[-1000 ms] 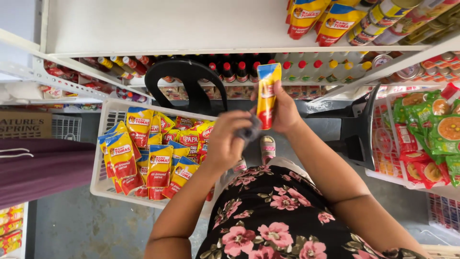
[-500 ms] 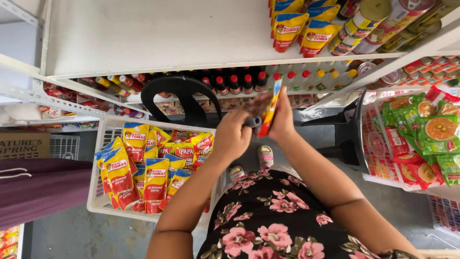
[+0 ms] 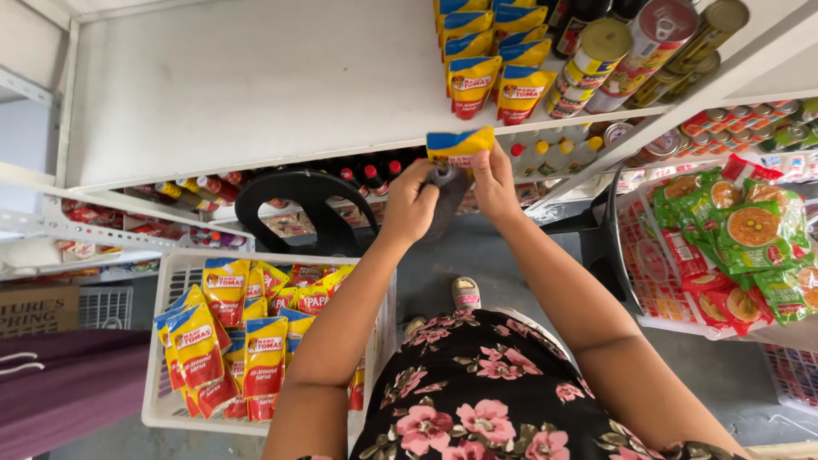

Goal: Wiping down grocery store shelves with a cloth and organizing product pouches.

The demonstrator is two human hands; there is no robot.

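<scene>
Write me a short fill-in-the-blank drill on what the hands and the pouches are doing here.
1. Both hands, left hand and right hand, hold one yellow and blue ____.
2. The white basket of pouches is on the person's ____ side.
3. The row of pouches on the white shelf lies next to several ____.

Missing words: pouch; left; cans

Yellow-blue-red pouch (image 3: 460, 146) in both hands (image 3: 452, 192), like pouches (image 3: 226, 341) in white basket (image 3: 170, 417)

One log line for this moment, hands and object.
left hand: grips dark cloth | right hand: holds yellow-and-blue sauce pouch | location: below white shelf edge
</scene>
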